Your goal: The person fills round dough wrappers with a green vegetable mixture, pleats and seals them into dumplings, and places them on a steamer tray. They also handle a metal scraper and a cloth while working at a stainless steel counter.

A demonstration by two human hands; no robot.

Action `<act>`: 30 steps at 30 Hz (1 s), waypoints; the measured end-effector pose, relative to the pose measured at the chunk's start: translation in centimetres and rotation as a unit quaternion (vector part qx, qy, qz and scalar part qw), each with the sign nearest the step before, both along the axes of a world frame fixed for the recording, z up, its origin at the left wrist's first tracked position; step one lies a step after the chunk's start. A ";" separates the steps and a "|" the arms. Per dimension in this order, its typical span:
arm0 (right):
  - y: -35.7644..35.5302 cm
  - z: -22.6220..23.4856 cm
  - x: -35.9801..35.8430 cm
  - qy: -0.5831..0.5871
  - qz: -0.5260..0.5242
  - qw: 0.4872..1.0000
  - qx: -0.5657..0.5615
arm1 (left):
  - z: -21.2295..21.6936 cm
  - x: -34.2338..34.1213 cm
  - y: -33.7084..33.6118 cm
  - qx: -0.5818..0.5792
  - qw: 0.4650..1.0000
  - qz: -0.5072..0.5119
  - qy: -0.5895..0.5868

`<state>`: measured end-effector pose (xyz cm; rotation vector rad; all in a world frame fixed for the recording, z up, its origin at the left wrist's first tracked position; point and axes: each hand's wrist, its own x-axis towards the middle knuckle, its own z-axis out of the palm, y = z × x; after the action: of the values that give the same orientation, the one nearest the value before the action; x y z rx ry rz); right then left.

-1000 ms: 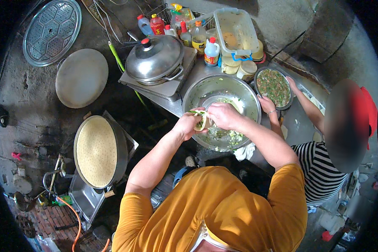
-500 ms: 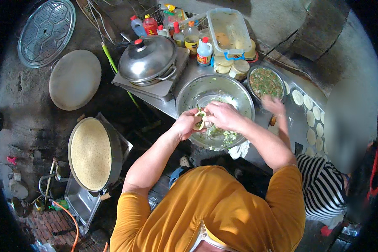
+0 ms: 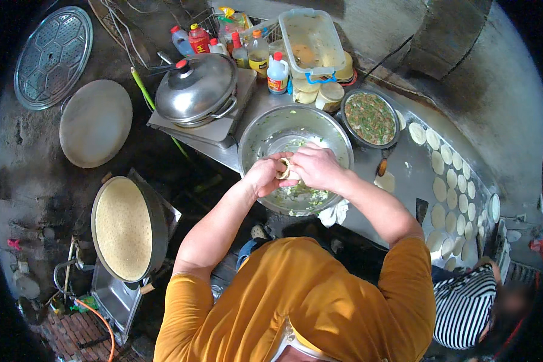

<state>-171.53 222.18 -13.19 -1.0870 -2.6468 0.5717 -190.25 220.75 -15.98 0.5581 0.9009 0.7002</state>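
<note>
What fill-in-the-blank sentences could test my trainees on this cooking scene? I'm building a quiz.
1. Both hands pinch a small dough piece above the big steel ____.
2. The lidded wok stands to the ____ of that bowl.
3. The rows of flat dough rounds lie on the counter to the person's ____.
4. The person's shirt is ____.

Missing words: bowl; left; right; orange

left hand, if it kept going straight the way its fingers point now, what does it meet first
The left hand points right, across the steel mixing bowl. Almost at once it meets the folded piece of dough pinched between both hands, with the right hand just behind it. Depth is hard to judge here.
</note>
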 end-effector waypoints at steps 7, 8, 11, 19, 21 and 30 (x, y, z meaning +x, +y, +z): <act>0.7 -6.2 5.5 0.302 -0.047 0.928 -0.213 | -0.1 3.5 2.8 -0.010 0.988 -0.102 -0.115; 0.5 -6.4 5.6 0.360 -0.047 0.886 -0.287 | 1.1 3.7 3.0 -0.057 0.989 -0.109 -0.084; -1.2 -9.2 5.8 0.472 -0.106 0.791 -0.374 | 3.0 6.7 4.1 -0.075 0.967 -0.189 0.154; -3.4 -8.6 7.3 0.538 -0.284 0.704 -0.367 | -2.1 4.3 7.6 0.378 0.643 -0.103 0.658; -3.1 -8.2 6.2 0.575 -0.261 0.726 -0.270 | -5.5 5.1 4.4 0.286 0.804 0.027 0.521; -4.6 -1.8 3.7 0.305 -0.286 0.894 0.159 | -4.3 11.4 -0.5 0.023 0.938 0.237 -0.251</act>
<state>-167.82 217.56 -15.02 -1.2426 -1.6934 0.2714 -178.88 220.24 -20.27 0.1768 0.5345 1.2391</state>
